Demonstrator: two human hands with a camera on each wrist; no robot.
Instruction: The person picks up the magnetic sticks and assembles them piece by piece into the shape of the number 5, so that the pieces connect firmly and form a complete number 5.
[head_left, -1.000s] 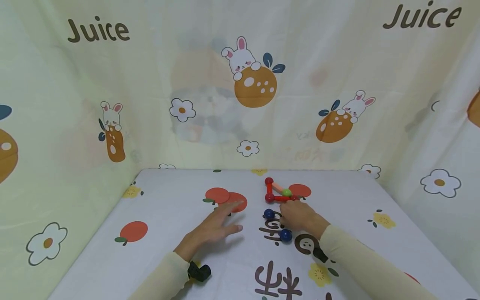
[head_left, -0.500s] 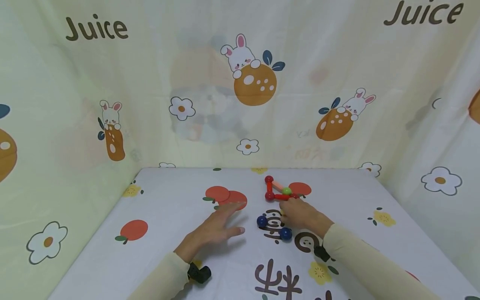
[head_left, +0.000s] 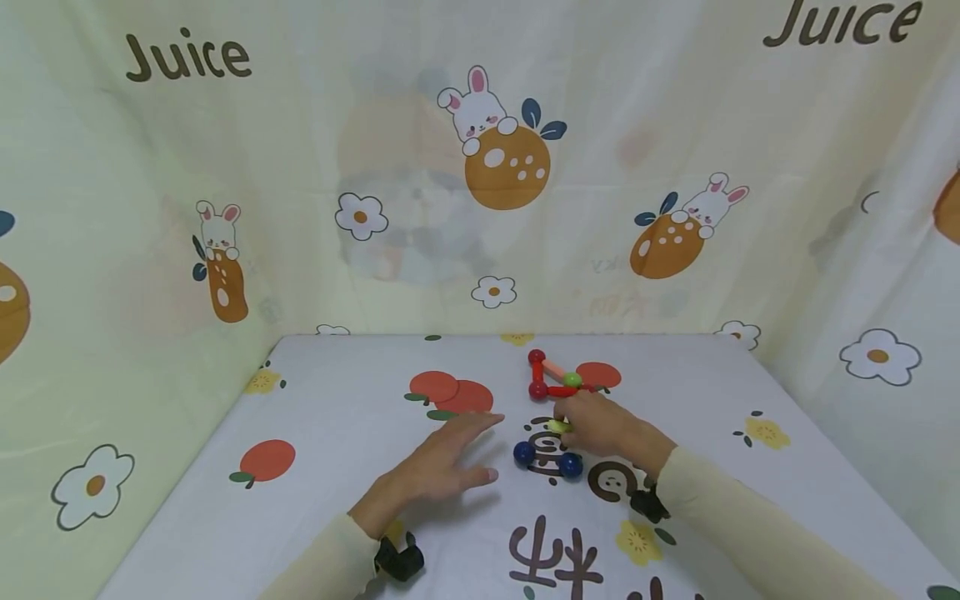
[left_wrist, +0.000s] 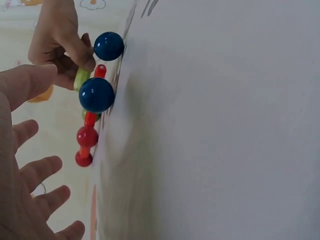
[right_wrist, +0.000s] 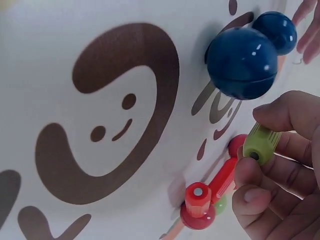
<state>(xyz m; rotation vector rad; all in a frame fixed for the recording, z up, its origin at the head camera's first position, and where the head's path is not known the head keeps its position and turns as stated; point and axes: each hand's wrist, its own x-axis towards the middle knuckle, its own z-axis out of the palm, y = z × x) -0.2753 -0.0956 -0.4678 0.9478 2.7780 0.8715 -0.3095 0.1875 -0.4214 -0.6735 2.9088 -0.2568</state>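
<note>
My right hand (head_left: 600,421) pinches a short yellow-green magnetic rod (right_wrist: 262,141) between thumb and fingers, its dark end showing. Two glossy blue balls (head_left: 524,453) (head_left: 571,466) sit on the cloth between my hands. My left hand (head_left: 438,467) hovers left of them, fingers spread, touching nothing. Just beyond the right hand lies a joined figure: red balls (head_left: 537,390) linked by red rods (head_left: 537,372), plus a peach rod (head_left: 554,369) and a green ball (head_left: 572,380). One red rod (right_wrist: 198,200) stands up from a red ball (right_wrist: 196,217). My right fingers partly cover the figure's near corner in the head view.
A white cloth (head_left: 360,392) printed with fruit, flowers and brown characters covers the table. Printed curtains (head_left: 405,158) stand at the back and both sides. Dark wrist devices (head_left: 400,560) sit at both cuffs.
The farther blue ball has rolled left and nearer to me. My right hand has turned a little, and the yellow-green rod shows more. My left hand has shifted slightly right.
</note>
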